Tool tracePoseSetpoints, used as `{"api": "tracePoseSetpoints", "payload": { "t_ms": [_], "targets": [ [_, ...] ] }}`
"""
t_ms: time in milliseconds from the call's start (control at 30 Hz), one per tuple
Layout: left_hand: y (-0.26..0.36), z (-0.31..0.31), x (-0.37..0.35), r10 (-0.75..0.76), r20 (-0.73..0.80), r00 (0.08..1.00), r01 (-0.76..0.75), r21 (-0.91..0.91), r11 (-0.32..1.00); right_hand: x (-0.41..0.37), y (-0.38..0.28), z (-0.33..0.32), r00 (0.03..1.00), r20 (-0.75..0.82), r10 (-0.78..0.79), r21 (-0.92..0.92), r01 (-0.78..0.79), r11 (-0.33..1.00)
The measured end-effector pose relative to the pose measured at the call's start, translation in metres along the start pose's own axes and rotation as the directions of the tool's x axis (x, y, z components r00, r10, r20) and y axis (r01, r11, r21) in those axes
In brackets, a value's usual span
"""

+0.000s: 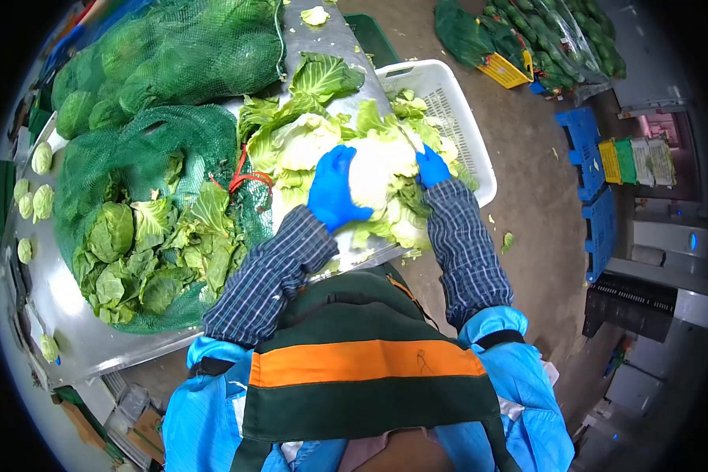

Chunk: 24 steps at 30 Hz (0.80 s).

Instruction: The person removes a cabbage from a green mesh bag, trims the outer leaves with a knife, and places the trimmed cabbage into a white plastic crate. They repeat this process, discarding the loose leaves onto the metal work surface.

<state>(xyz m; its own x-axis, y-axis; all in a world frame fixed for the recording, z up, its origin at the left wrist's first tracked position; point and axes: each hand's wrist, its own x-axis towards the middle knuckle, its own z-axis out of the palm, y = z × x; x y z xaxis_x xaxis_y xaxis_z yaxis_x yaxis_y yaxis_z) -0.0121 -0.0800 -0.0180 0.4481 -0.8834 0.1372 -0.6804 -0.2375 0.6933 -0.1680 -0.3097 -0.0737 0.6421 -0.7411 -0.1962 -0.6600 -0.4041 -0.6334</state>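
Note:
My left hand (334, 191), in a blue glove, presses against the left side of a pale cabbage head (377, 169) at the near edge of a steel table (79, 330). In a matching blue glove, my right hand (431, 167) is on the cabbage's right side; whether it holds a tool is hidden. Loose outer leaves (295, 141) lie around the head. I wear checked sleeves and a green and orange apron.
An open green net sack (157, 228) of cabbages lies at the left, a full one (173, 55) behind it. Trimmed heads (41, 157) line the far left. A white crate (448, 102) stands past the table. Blue crates (590, 173) and bagged vegetables (543, 39) are on the floor.

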Motion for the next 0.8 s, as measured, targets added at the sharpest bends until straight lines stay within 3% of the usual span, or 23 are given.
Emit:
{"api": "tracePoseSetpoints", "payload": {
  "t_ms": [33,67,100,267,333,400,467,500,533,600,633,667,700,733,767,800],
  "targets": [
    [-0.012,-0.002,-0.011,0.043,-0.015,0.999,-0.044,-0.077,0.996,-0.011,0.0,0.002,0.981,0.03,0.194,0.216,-0.196,0.957],
    [-0.024,-0.005,-0.023,0.086,-0.029,0.996,-0.09,-0.146,0.985,-0.024,-0.001,0.008,0.922,0.103,0.373,0.416,-0.38,0.826],
    [-0.03,-0.009,-0.035,0.026,-0.035,0.999,-0.032,-0.193,0.981,-0.041,-0.024,-0.003,0.893,0.17,0.417,0.43,-0.448,0.784],
    [-0.03,-0.016,-0.033,0.085,0.002,0.996,-0.083,-0.184,0.979,-0.072,-0.064,-0.013,0.92,0.127,0.372,0.526,-0.38,0.761],
    [-0.021,-0.015,-0.023,0.006,0.058,0.998,0.002,-0.145,0.989,-0.081,-0.075,-0.009,0.983,-0.107,0.147,0.5,-0.075,0.863],
    [-0.008,-0.007,-0.015,-0.023,-0.007,1.0,0.022,-0.129,0.991,-0.093,-0.092,-0.015,0.977,-0.117,0.177,0.553,-0.084,0.829],
    [0.014,-0.008,-0.01,-0.312,-0.067,0.948,0.285,-0.26,0.923,-0.105,-0.103,-0.013,0.988,-0.028,0.15,0.651,-0.096,0.753],
    [0.01,0.002,-0.011,-0.293,-0.141,0.946,0.263,-0.197,0.945,-0.102,-0.086,0.002,0.988,0.033,0.153,0.56,-0.145,0.815],
    [0.013,-0.001,-0.015,-0.282,-0.14,0.949,0.254,-0.191,0.948,-0.101,-0.086,0.012,0.996,0.03,0.083,0.49,-0.087,0.868],
    [0.01,-0.014,-0.027,-0.223,0.099,0.97,0.239,-0.202,0.95,-0.104,-0.09,0.008,0.953,0.128,0.273,0.527,-0.299,0.796],
    [0.017,-0.038,-0.024,-0.232,0.29,0.929,0.267,-0.089,0.96,-0.101,-0.084,0.007,0.953,0.127,0.276,0.539,-0.299,0.787],
    [0.016,-0.051,-0.017,-0.047,0.276,0.96,0.04,0.031,0.999,-0.096,-0.072,0.005,0.985,0.138,0.1,0.55,-0.16,0.819],
    [0.015,-0.06,0.0,0.196,0.166,0.966,-0.224,0.173,0.959,-0.094,-0.063,0.005,0.986,0.147,-0.074,0.562,-0.022,0.827],
    [0.016,-0.067,0.017,0.448,0.087,0.89,-0.45,0.329,0.83,-0.092,-0.066,0.0,0.977,0.132,-0.17,0.562,0.067,0.825],
    [0.023,-0.072,0.028,0.442,0.196,0.875,-0.483,0.394,0.782,-0.085,-0.06,0.006,0.967,0.114,-0.226,0.6,0.114,0.792],
    [0.015,-0.066,0.034,0.45,0.199,0.871,-0.491,0.394,0.777,-0.08,-0.055,0.012,0.954,0.093,-0.284,0.632,0.164,0.758]
  ]
}}
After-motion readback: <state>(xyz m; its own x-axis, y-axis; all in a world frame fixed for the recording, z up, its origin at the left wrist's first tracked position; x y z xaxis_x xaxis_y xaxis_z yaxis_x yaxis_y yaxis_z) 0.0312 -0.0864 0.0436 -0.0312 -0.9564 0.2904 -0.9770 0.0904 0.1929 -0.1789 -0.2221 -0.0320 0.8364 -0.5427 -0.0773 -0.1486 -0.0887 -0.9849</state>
